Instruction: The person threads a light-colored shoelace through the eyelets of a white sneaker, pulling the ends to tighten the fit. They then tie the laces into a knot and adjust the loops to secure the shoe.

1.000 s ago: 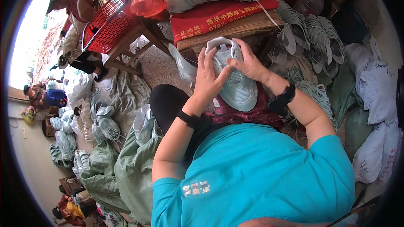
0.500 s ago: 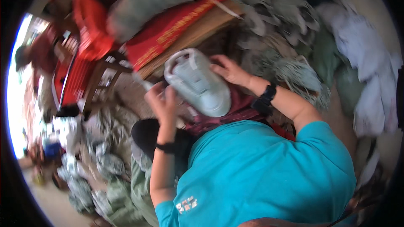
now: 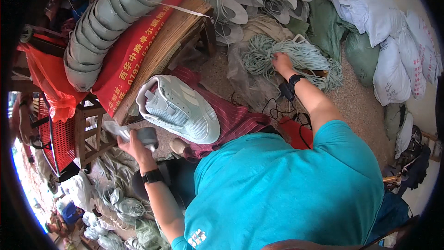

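A pale grey-green sneaker (image 3: 185, 111) without laces lies on the maroon striped cloth over my lap, its toe toward me. Neither hand touches it. To its left, my left hand (image 3: 134, 146) is closed on a grey and white piece (image 3: 148, 136), blurred, whose kind I cannot make out. My right arm reaches out to the far right, where a thick bundle of pale green shoelaces (image 3: 314, 60) lies in a heap. There my right hand (image 3: 283, 65) has its fingers curled in at the bundle's near edge, on the laces.
A wooden bench (image 3: 162, 51) with a red printed cloth (image 3: 134, 46) carries a long stack of grey shoe uppers (image 3: 99, 30). More uppers (image 3: 231, 7) lie beyond the laces. White sacks (image 3: 370, 9) line the right; a red plastic basket (image 3: 58, 141) stands left. Black cables (image 3: 296, 115) trail by my right arm.
My right hand has left the sneaker and gone out to the shoelaces. The left hand has moved left and down, now with the grey and white piece. The view has shifted.
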Available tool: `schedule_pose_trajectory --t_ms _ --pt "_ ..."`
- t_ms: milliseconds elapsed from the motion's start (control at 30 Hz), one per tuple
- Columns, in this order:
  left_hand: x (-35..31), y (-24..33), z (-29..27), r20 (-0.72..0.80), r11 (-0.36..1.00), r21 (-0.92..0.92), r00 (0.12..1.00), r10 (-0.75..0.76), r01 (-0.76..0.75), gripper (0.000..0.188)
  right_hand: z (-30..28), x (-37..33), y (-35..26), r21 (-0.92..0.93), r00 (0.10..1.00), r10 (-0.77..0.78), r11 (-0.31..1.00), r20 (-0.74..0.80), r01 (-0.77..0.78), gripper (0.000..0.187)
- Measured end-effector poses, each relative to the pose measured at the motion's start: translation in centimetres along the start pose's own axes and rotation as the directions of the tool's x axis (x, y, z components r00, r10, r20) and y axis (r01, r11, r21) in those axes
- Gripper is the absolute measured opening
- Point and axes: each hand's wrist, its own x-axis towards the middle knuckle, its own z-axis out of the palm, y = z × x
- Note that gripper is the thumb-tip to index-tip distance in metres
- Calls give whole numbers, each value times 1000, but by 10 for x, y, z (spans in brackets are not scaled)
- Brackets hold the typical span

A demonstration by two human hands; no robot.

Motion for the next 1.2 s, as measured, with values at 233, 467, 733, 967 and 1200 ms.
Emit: schedule_pose_trajectory --t_ms 233,467,733,967,1200 --pt "-78 63 1 -106 860 197 862 495 -470 70 16 12 6 -382 989 -145 913 31 146 23" --pt "-84 -24 -16 -8 700 713 997 71 -44 67 10 19 2 -389 969 -247 895 -20 220 17" --pt "-101 2 7 311 877 448 950 28 -172 33 4 36 18 -66 993 -118 991 10 118 16" --pt "-115 57 31 316 915 95 883 346 -393 20 4 70 6 -50 954 -165 982 251 183 24" --pt "-145 121 70 807 959 -252 519 283 -132 66 -134 -157 -272 656 532 -788 582 310 481 11"
